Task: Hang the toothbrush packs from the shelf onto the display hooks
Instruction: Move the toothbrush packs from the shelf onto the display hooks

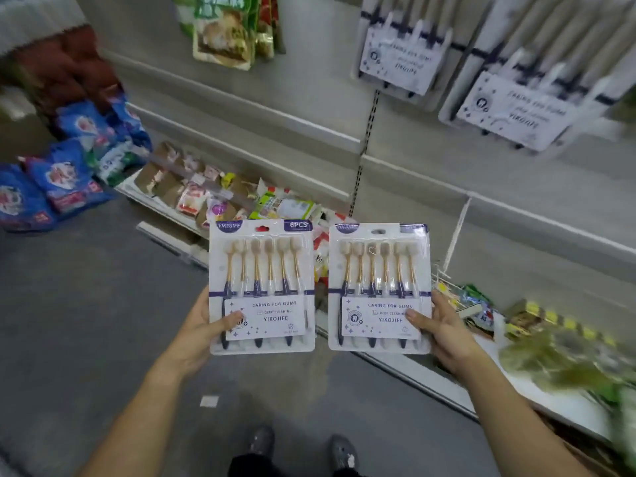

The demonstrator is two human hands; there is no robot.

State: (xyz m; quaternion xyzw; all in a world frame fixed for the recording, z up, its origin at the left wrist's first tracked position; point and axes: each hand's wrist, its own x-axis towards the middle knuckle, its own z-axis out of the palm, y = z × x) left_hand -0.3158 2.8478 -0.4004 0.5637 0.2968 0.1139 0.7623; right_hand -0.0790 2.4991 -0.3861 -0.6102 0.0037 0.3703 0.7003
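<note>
I hold two identical toothbrush packs upright side by side in front of me. My left hand (201,330) grips the left pack (262,270) at its lower left edge, thumb on the white label. My right hand (444,333) grips the right pack (378,270) at its lower right edge, thumb on the label. Each clear blister pack shows several brushes with gold and navy handles and has a hang hole at the top. Two more such packs hang on the display wall at the upper right, one (402,60) nearer the centre and another (516,108) beside it.
A low white shelf (430,376) runs along the grey wall, holding mixed snack packets (213,194) and green items (557,359). Blue bags (65,173) are stacked on the floor at left. A snack bag (223,32) hangs at the top. My shoes (299,449) stand on grey floor.
</note>
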